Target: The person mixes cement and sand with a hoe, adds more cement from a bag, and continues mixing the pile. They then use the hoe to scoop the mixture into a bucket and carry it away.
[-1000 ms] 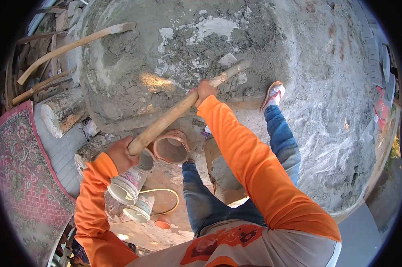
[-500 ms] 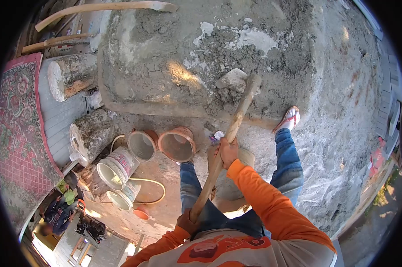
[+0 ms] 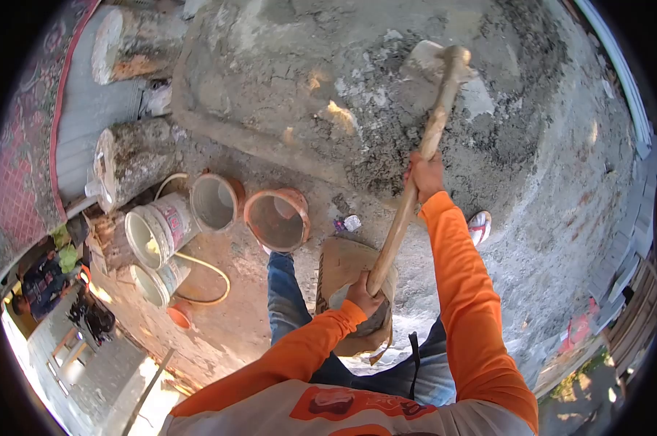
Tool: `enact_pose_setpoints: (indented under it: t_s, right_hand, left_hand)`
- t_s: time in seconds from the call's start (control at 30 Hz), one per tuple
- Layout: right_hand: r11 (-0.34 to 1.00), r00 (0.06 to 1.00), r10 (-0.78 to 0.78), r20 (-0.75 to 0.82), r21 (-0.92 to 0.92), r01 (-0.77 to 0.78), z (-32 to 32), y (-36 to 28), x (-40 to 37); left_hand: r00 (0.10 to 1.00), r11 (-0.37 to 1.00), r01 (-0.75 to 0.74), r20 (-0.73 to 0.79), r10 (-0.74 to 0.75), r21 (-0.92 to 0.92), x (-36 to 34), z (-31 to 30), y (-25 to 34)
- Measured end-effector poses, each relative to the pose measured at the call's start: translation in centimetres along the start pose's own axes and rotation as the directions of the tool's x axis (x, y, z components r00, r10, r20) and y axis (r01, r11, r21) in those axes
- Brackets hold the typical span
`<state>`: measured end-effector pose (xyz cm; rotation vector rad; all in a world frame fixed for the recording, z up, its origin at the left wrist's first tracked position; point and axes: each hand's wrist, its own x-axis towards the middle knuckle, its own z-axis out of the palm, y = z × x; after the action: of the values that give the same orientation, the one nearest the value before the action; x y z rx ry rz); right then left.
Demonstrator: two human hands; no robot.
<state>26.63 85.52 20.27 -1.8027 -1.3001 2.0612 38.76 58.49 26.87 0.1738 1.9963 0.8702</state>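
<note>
A long wooden handle [image 3: 397, 236] slants from my body up to the right, its metal blade [image 3: 424, 62] resting over wet grey cement mix [image 3: 387, 109]. Near the lower end of the handle, my left hand [image 3: 365, 296] is closed around the wood. Higher up, my right hand [image 3: 425, 176] grips the same handle, fingers wrapped round it. Below the handle, between my legs, stands an open brown sack [image 3: 336, 269] with grey matter in it. The blade's lower edge cannot be made out clearly.
Two reddish buckets [image 3: 216, 203] [image 3: 277, 218] and two white buckets [image 3: 158, 231] [image 3: 158, 282] stand left, with a yellow hose [image 3: 223, 280]. Cut logs [image 3: 136, 161] and a patterned rug [image 3: 27, 145] lie beyond. A person [image 3: 41, 287] is at the lower left.
Both hands have moved the handle forward, away from my body, and the blade now lies farther up and right. The view has shifted, showing more of the sack.
</note>
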Motion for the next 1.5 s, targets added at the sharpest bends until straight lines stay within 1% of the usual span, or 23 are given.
enact_pose_setpoints:
  t_s: [0.1, 0.17, 0.23, 0.27, 0.37, 0.43, 0.47, 0.57, 0.63, 0.7, 0.73, 0.8, 0.83, 0.87, 0.9, 0.97, 1.03, 1.13, 1.2, 1.3, 1.37, 1.43, 1.5]
  right_hand:
    - [0.989, 0.991, -0.132, 0.027, 0.072, 0.130, 1.3, -5.9, -1.0]
    - [0.959, 0.955, -0.282, 0.094, 0.061, 0.277, 1.9, -10.0, 0.0]
    - [0.914, 0.915, -0.399, 0.058, -0.050, 0.402, 3.9, -12.6, 1.2]
    - [0.917, 0.920, -0.380, 0.099, -0.086, 0.388, 4.4, -13.0, 2.9]
    - [0.942, 0.943, -0.219, 0.250, -0.197, 0.271, 3.4, -8.2, 9.5]
    - [0.855, 0.962, 0.190, 0.197, -0.514, -0.064, 3.2, -2.4, 10.3]
    - [0.820, 0.952, 0.231, 0.203, -0.567, -0.078, 3.9, -0.5, 7.9]
    - [0.886, 0.960, 0.230, 0.161, -0.442, -0.138, 4.7, 2.2, 3.5]
    - [0.886, 0.964, 0.211, 0.161, -0.448, -0.119, 5.0, 2.5, 0.9]
    - [0.854, 0.920, 0.336, 0.201, -0.476, -0.208, 1.8, 2.4, -0.4]
    - [0.837, 0.931, 0.326, 0.163, -0.507, -0.204, 0.5, 1.3, -2.6]
    - [0.878, 0.912, 0.345, 0.223, -0.421, -0.229, 1.5, 0.2, -9.4]
    - [0.864, 0.924, 0.337, 0.178, -0.449, -0.229, 1.9, -0.7, -11.9]
    - [0.849, 0.935, 0.328, 0.131, -0.474, -0.232, 2.2, -1.8, -14.6]
    - [0.831, 0.964, 0.261, 0.057, -0.522, -0.194, 3.8, -2.9, -17.6]
    - [0.752, 0.965, 0.240, 0.109, -0.649, -0.114, 5.2, -4.7, -20.0]
    - [0.599, 0.977, 0.212, 0.014, -0.792, -0.118, 6.2, -5.2, -18.8]
    - [0.392, 0.978, 0.202, -0.051, -0.911, -0.129, 5.6, -5.9, -16.8]
    - [0.343, 0.977, 0.202, -0.074, -0.929, -0.141, 5.9, -6.4, -16.6]
    - [0.327, 0.976, 0.208, -0.065, -0.936, -0.132, 5.8, -7.5, -16.8]
    - [0.356, 0.964, 0.243, -0.108, -0.914, -0.193, 5.7, -7.6, -15.9]
    - [0.346, 0.969, 0.234, -0.079, -0.925, -0.159, 6.2, -7.3, -16.4]
    - [0.335, 0.974, 0.220, -0.057, -0.933, -0.131, 6.4, -7.3, -16.6]
  left_hand:
    - [0.980, 0.981, -0.179, -0.106, 0.171, -0.071, 2.9, -0.9, -0.3]
    - [0.990, 0.986, -0.144, -0.020, 0.143, -0.081, 5.5, -3.8, 4.2]
    - [0.980, 0.972, -0.190, -0.078, 0.181, -0.136, 8.4, -4.6, 6.7]
    - [0.969, 0.967, -0.232, -0.116, 0.220, -0.109, 9.8, -3.9, 6.6]
    - [0.994, 0.980, 0.110, 0.028, -0.107, -0.164, 7.3, -5.3, 8.8]
    - [0.950, 0.915, 0.311, 0.076, -0.302, -0.259, 2.7, -3.5, 9.6]
    - [0.921, 0.869, 0.389, 0.153, -0.358, -0.306, 0.8, -5.1, 10.6]
    - [0.944, 0.884, 0.324, 0.182, -0.276, -0.337, -1.0, -6.1, 6.1]
    - [0.941, 0.863, 0.257, 0.315, -0.122, -0.435, -2.7, -8.8, 4.0]
    - [0.827, 0.697, 0.409, 0.562, -0.009, -0.589, -3.8, -15.6, 1.9]
    - [0.961, 0.684, 0.175, 0.273, 0.036, -0.708, -3.3, -14.0, -2.2]
    - [0.975, 0.524, 0.205, 0.128, -0.179, -0.827, -1.4, -18.0, -10.0]
    - [0.923, 0.695, 0.227, -0.077, -0.377, -0.682, 0.4, -19.5, -15.5]
    - [0.765, 0.539, 0.309, -0.132, -0.631, -0.783, 2.6, -20.7, -20.8]
    - [0.679, 0.658, 0.343, -0.307, -0.667, -0.671, 6.0, -18.6, -30.5]
    - [0.603, 0.581, 0.335, -0.305, -0.737, -0.742, 10.8, -19.8, -39.3]
    - [0.516, 0.495, 0.663, -0.136, -0.846, -0.561, 13.2, -22.1, -43.5]
    - [0.530, 0.593, 0.711, -0.265, -0.805, -0.378, 16.7, -23.3, -43.4]
    - [0.780, 0.748, 0.479, -0.167, -0.603, -0.460, 18.2, -22.8, -43.4]
    - [0.731, 0.687, 0.511, -0.159, -0.663, -0.516, 17.2, -22.0, -40.9]
    - [0.843, 0.795, 0.463, -0.084, -0.532, -0.392, 14.6, -22.3, -37.7]
    - [0.895, 0.908, 0.291, -0.250, -0.369, -0.300, 11.6, -21.3, -34.1]
    - [0.889, 0.829, 0.266, -0.208, -0.408, -0.491, 8.6, -23.6, -32.4]
